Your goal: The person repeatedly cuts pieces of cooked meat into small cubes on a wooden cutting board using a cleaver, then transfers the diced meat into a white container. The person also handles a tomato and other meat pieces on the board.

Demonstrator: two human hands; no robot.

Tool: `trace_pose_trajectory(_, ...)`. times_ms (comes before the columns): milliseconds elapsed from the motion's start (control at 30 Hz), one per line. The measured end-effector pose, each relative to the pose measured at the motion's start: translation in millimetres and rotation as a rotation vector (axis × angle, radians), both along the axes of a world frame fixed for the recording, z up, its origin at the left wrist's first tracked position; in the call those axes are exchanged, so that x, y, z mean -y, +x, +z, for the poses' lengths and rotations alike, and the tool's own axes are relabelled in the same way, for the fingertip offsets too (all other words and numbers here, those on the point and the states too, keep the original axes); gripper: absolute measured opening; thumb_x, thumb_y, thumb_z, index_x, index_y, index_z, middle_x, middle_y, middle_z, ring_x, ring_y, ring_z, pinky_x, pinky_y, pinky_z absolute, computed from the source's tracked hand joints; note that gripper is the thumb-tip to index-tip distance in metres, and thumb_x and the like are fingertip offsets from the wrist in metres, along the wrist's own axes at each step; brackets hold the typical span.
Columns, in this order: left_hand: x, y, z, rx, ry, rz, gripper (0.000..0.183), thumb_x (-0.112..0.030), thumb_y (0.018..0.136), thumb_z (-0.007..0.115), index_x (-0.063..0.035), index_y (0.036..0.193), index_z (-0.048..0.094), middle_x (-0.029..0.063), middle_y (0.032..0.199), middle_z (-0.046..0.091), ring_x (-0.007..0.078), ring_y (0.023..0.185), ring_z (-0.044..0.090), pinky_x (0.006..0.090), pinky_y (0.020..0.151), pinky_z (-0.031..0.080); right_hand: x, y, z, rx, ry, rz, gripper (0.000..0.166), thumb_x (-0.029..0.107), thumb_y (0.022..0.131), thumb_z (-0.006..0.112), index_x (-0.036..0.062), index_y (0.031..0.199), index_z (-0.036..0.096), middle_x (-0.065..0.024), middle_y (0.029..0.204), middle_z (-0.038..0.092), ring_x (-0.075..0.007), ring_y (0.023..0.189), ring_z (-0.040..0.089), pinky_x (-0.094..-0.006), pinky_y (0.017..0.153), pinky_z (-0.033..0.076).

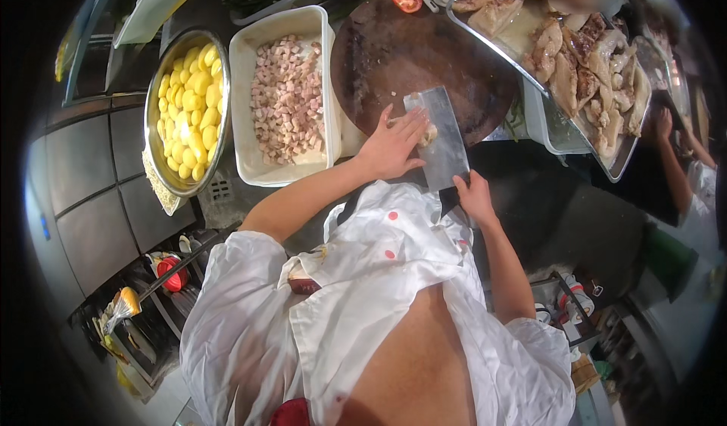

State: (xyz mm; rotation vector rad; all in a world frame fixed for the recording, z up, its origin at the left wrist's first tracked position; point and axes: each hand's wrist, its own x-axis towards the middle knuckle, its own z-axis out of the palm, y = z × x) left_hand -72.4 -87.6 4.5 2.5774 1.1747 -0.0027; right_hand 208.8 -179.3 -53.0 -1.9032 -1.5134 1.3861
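Note:
My right hand (476, 197) grips the handle of a broad cleaver (446, 142) at the near edge of a round wooden chopping block (426, 57). The blade lies across the block's edge, its flat face turned up. My left hand (397, 145) is spread over a pale piece of meat (427, 135), which rests against the blade; the fingers hide part of it. A tiny scrap lies on the block beyond the hand. Left of the block, a white plastic tub (335, 102) holds many small pink meat cubes (287, 96).
A steel bowl (224, 113) of peeled potatoes (196, 96) stands at left. A metal tray (493, 48) of meat pieces (596, 79) rests partly over a white container (542, 125) at right. A halved tomato (407, 0) lies beyond the block. Another person's arm (673, 165) shows far right.

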Motion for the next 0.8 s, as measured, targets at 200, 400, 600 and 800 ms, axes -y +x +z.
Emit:
trace_pose_trajectory(200,1.3,2.4,-3.7,0.028,-0.006,-0.023,0.097,-0.062,0.094,0.063,0.0006,0.162,0.034,0.0157,0.173,0.028,0.0291,0.161,0.025,0.0665,0.125,0.014,-18.6,-23.0,-5.8,0.038,0.055,-0.016,0.042,0.028,0.095,0.077,-0.0088,0.087,0.058,-0.0347,0.083,0.064,-0.0544,0.084,0.065,-0.0525,0.067,0.05)
trace_pose_trajectory(400,-5.2,0.7,-1.4,-0.007,-0.018,-0.045,0.101,-0.063,0.092,0.065,0.0006,0.163,0.032,0.0161,0.174,0.027,0.0288,0.162,0.024,0.0653,0.125,0.014,-34.5,-61.6,-6.9,0.052,0.031,-0.114,0.046,0.032,0.096,0.075,-0.0104,0.087,0.062,-0.0375,0.086,0.066,-0.0555,0.09,0.067,-0.0556,0.072,0.052)
trace_pose_trajectory(600,-3.0,-4.1,-3.9,0.008,-0.034,-0.076,0.1,-0.061,0.092,0.065,0.0005,0.163,0.032,0.0162,0.174,0.027,0.0285,0.162,0.024,0.0648,0.126,0.014,-19.2,-73.0,-2.9,0.031,0.045,-0.17,0.046,0.032,0.098,0.073,-0.0112,0.088,0.062,-0.0382,0.086,0.066,-0.0564,0.089,0.067,-0.0556,0.073,0.053)
trace_pose_trajectory(800,11.4,-1.6,-6.9,-0.002,-0.04,-0.026,0.098,-0.059,0.093,0.065,0.0002,0.163,0.031,0.015,0.174,0.026,0.028,0.162,0.023,0.065,0.126,0.014,7.5,-47.5,9.8,0.01,-0.064,-0.085,0.045,0.032,0.099,0.073,-0.0107,0.091,0.061,-0.0357,0.088,0.068,-0.0539,0.089,0.068,-0.0533,0.074,0.053)
